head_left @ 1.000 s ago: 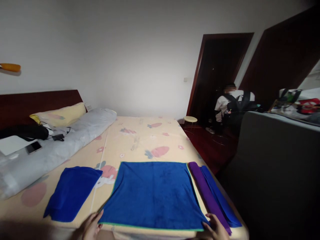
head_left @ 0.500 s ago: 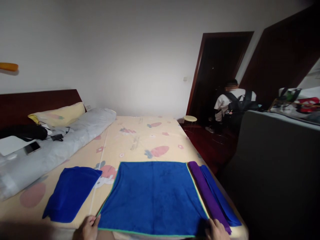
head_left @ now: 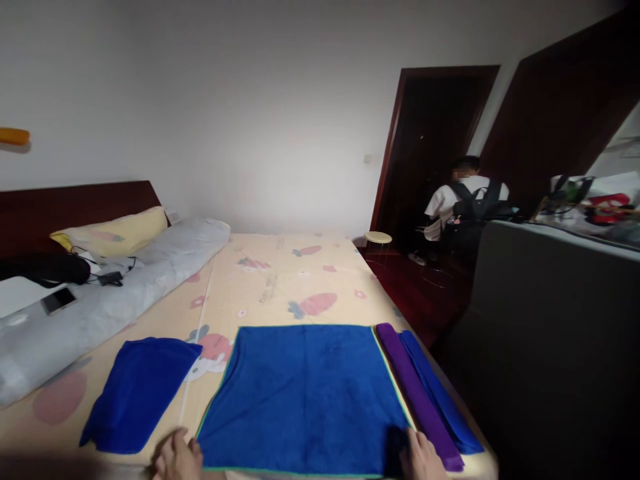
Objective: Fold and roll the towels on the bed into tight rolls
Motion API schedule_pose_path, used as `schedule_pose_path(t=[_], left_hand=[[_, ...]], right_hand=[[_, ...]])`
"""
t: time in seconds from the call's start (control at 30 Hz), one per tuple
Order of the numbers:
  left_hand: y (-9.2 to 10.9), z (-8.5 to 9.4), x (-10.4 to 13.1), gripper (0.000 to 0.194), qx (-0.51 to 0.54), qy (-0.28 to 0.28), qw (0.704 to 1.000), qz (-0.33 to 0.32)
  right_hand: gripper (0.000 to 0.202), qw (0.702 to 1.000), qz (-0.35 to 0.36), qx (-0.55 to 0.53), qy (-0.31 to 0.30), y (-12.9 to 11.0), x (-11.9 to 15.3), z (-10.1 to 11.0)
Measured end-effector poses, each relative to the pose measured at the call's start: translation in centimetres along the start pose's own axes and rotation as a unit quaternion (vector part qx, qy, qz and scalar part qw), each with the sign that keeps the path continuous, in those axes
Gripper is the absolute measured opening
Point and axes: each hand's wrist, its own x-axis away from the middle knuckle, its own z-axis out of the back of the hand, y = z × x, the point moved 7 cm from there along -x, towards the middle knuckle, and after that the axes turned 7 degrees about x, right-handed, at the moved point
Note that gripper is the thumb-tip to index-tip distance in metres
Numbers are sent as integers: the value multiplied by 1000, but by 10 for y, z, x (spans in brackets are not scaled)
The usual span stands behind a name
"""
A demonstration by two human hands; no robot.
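Left to right: a folded blue cloth [head_left: 137, 393] lies on the printed bedsheet [head_left: 280, 273], then the left hand [head_left: 176, 457] and right hand [head_left: 420, 457] pinch the near corners of the flat, plush blue towel [head_left: 303, 397] at the bed's front edge, fingers closed on its green-trimmed hem. For a clean fold, keep both corners level and the edge taut. Purple and blue rolled towels [head_left: 425, 393] lie just right.

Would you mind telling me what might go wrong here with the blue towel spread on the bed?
The large blue terry towel lies at the bed's near edge, both hands pinching its near corners: the left hand and right hand could pull unevenly and skew it. The folded purple cloth, touching the towel's right side, may get dragged. The small folded blue towel lies clear.
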Motion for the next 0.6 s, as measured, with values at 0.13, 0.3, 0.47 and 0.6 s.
schedule_pose_path(t=[0.13, 0.3, 0.47, 0.6], left_hand=[[125, -42, 64, 47, 28, -61, 957, -283], [206, -119, 144, 56, 4, -250, 883, -396], [132, -110, 93, 54, -113, -232, 920, -295], [36, -70, 28, 57, -206, -158, 948, -183]], right_hand=[[44, 991, 86, -93, 30, -104, -27, 8], [50, 961, 191, -162, -113, -224, -35, -6], [55, 981, 122, -112, -99, -151, -26, -22], [56, 995, 50, -72, -38, -44, -5, -26]])
